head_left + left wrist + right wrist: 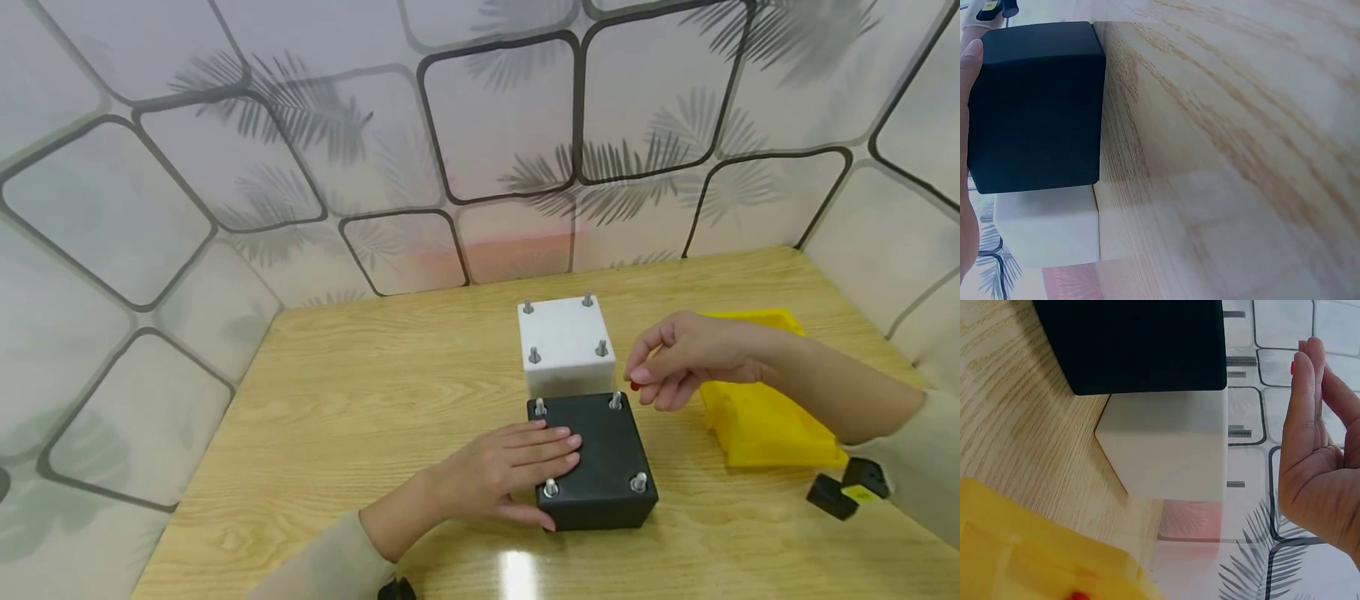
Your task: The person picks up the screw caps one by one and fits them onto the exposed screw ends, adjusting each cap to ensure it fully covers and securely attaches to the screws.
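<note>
The right hand (678, 360) pinches a tiny red piece (635, 386) between thumb and fingertips, above and just beside the far right corner of a black, smooth-faced square block (603, 446). Mostly hidden, the piece is probably light and easy to drop; its edges suit a fingertip hold. The left hand (506, 468) rests on the block's top, fingers straight. That block looks rigid, perhaps slippery, best steadied by its flat sides, clear of its upright threaded metal studs (638, 482). Beyond stands a white square block (566, 329); rightward, a yellow plastic tray (783, 457).

Red piece (635, 386) mostly hidden, sleeves (333, 558) cropped
</note>
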{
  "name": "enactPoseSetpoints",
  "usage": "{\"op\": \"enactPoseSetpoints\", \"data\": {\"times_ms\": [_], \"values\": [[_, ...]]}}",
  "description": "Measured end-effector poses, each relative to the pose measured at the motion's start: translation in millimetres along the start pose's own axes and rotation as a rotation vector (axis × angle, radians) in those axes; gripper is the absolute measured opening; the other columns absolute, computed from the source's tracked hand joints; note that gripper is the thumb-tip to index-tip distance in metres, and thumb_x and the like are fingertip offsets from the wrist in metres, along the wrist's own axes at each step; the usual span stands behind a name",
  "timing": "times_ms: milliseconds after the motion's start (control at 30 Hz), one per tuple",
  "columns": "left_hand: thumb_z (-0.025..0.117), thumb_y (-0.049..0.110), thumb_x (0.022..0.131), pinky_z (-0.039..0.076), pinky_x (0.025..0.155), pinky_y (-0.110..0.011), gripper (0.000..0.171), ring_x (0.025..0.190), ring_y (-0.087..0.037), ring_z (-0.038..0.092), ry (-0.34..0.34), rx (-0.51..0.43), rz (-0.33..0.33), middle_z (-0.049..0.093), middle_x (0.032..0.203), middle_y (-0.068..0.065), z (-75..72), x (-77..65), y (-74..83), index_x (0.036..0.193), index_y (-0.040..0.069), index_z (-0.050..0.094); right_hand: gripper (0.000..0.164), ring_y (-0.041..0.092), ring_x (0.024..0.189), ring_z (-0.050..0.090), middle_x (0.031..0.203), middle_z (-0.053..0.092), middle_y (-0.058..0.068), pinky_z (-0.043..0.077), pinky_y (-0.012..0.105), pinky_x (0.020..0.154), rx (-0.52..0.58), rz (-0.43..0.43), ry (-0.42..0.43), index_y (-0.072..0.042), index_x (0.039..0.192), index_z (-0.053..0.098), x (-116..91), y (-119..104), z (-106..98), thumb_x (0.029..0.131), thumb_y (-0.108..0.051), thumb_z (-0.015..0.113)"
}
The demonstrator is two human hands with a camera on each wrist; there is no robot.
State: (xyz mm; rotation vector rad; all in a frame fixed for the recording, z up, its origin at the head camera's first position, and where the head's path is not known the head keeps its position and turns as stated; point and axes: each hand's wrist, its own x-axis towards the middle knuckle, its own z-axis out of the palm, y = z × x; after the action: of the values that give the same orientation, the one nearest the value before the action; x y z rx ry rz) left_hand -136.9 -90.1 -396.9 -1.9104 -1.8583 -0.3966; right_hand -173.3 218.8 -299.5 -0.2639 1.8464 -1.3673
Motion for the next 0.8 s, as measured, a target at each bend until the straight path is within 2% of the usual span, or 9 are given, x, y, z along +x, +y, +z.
{"op": "enactPoseSetpoints", "data": {"times_ms": [200,533,800], "values": [[0.07,0.053,0.079,0.033,0.111,-0.037,0.074,0.13,-0.025,0.046,-0.003,-0.004,-0.007,0.052,0.137,-0.014,0.3,-0.5,0.4,0.128,-0.001,0.057,0.028,0.019,0.071,0.071,0.081,0.072,0.01,0.058,0.037,0.07,0.021,-0.007,-0.013,0.007,0.106,0.061,4.9,-3.5,5.1,0.088,-0.013,0.067],[0.067,0.054,0.081,0.033,0.112,-0.036,0.073,0.13,-0.024,0.047,0.002,0.017,0.004,0.053,0.136,-0.014,1.5,-0.6,1.1,0.128,-0.001,0.058,0.028,0.018,0.071,0.071,0.08,0.072,0.01,0.057,0.04,0.072,0.029,-0.021,0.042,0.007,0.104,0.062,11.2,-12.0,13.0,0.086,-0.014,0.069],[0.069,0.053,0.08,0.033,0.112,-0.036,0.074,0.13,-0.024,0.047,-0.007,0.003,-0.009,0.053,0.137,-0.014,1.7,-0.3,2.5,0.128,-0.001,0.057,0.035,0.019,0.071,0.071,0.081,0.072,0.011,0.057,0.041,0.074,0.009,-0.01,0.065,0.009,0.107,0.06,14.7,-18.1,19.4,0.085,-0.016,0.071]]}}
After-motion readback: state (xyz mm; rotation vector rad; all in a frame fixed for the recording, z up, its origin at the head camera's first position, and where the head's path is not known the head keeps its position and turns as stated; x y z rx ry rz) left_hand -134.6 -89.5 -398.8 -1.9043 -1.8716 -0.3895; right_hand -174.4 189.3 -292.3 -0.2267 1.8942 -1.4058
